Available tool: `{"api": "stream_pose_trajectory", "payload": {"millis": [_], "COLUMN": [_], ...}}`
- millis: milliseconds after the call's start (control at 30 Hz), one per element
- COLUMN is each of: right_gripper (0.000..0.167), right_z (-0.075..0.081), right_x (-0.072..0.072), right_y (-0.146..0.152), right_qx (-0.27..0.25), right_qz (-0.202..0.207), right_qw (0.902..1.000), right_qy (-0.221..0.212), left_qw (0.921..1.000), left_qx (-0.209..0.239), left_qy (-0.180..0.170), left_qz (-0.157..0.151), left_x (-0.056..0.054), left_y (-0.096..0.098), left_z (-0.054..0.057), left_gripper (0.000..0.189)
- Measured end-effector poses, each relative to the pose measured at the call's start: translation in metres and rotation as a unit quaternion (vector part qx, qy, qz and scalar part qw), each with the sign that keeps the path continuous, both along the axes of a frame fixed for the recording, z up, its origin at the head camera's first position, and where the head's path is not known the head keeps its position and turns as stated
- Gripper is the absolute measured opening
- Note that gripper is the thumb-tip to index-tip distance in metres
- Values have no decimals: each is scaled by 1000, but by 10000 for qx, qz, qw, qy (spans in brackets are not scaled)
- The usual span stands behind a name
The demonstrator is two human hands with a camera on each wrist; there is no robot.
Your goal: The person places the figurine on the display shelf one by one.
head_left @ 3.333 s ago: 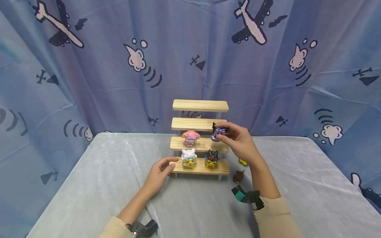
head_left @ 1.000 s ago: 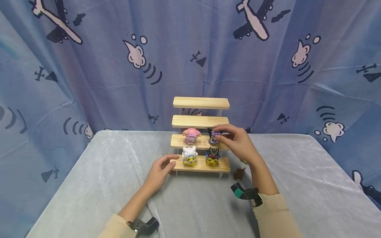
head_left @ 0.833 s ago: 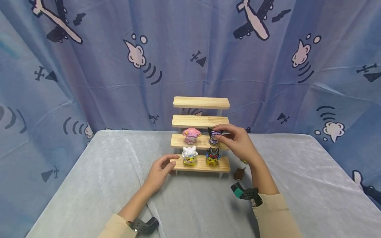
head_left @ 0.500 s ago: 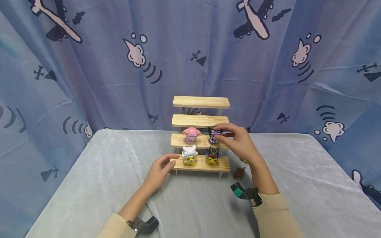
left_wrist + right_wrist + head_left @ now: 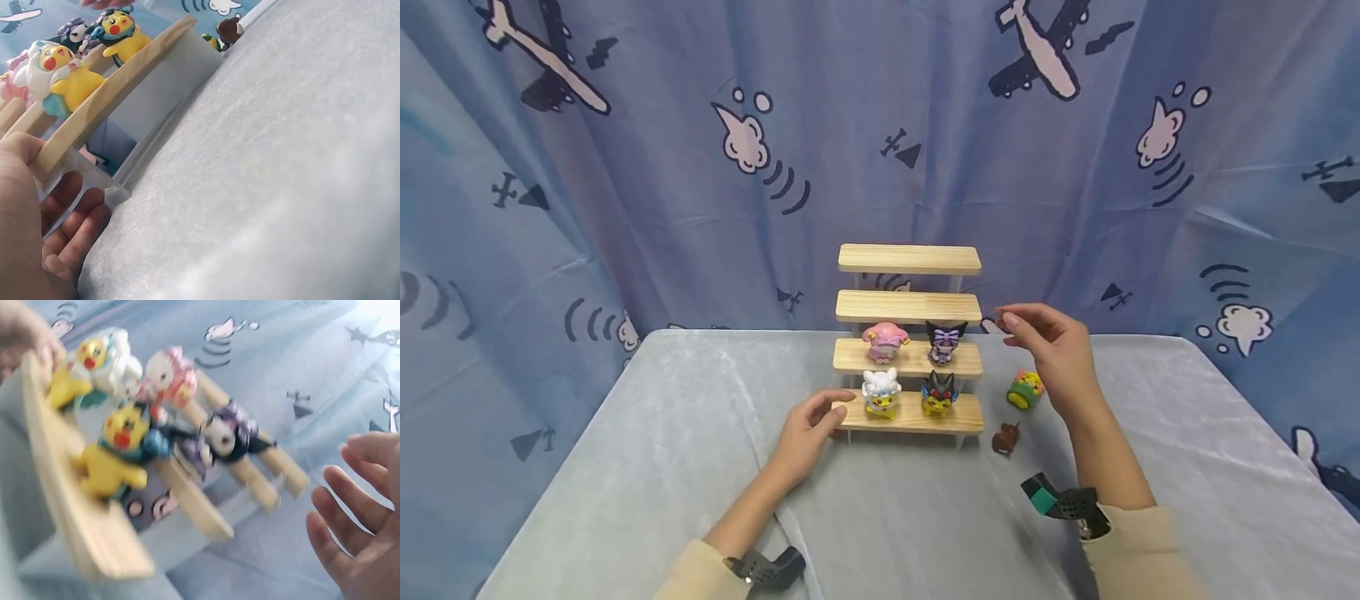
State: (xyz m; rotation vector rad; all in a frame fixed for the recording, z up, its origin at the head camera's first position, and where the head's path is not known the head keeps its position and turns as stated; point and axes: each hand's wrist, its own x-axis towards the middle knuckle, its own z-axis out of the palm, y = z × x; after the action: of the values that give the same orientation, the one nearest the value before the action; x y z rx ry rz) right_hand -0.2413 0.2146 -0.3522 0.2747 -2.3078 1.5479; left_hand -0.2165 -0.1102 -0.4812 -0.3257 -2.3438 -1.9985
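Note:
A wooden tiered display stand (image 5: 908, 306) carries several figurines. My left hand (image 5: 805, 435) holds the left end of its lowest step, thumb at the wood and fingers around the clear side support (image 5: 94, 172). My right hand (image 5: 1060, 354) is in the air to the right of the stand, fingers loosely bent with nothing between them. On the second step from the bottom stand a pink figurine (image 5: 884, 342) and a black-and-purple figurine (image 5: 943, 342). A white-hooded yellow figurine (image 5: 881, 393) and a black-hooded yellow figurine (image 5: 938, 394) stand on the lowest step.
Right of the stand, on the grey cloth-covered table (image 5: 700, 417), lie a green-and-yellow figurine (image 5: 1024, 390) and a small brown figurine (image 5: 1006, 438). A blue curtain (image 5: 850, 125) with printed planes hangs behind the table. The two upper steps bear no figurines.
My right hand set the black-and-purple figurine on the second step, let go and moved right. The green-and-yellow figurine now shows more fully. My left hand stays at the stand.

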Motion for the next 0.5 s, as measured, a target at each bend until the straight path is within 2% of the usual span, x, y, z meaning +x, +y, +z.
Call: {"api": "stream_pose_trajectory", "payload": {"millis": [133,267,400,500], "right_gripper": [40,43,37,32], "right_z": [-10,-32,-59,-78], "right_x": [0,3,4,2], "right_y": [15,32,52,63], "right_qx": [-214,56,664,762], "right_qz": [-297,-598,-665,-671], "right_qw": [9988,9963,9942,9943], "right_qy": [-317,-621,-516,-315], "left_qw": [10000,10000,10000,10000], "left_qx": [-10,-47,-25,-25], "left_qy": [10,2,62,91], "left_qz": [50,-16,-73,-28], "left_x": [0,-1,-1,0], "left_y": [-1,0,1,1], "left_z": [1,-1,-1,-1], "left_gripper": [23,24,25,24]}}
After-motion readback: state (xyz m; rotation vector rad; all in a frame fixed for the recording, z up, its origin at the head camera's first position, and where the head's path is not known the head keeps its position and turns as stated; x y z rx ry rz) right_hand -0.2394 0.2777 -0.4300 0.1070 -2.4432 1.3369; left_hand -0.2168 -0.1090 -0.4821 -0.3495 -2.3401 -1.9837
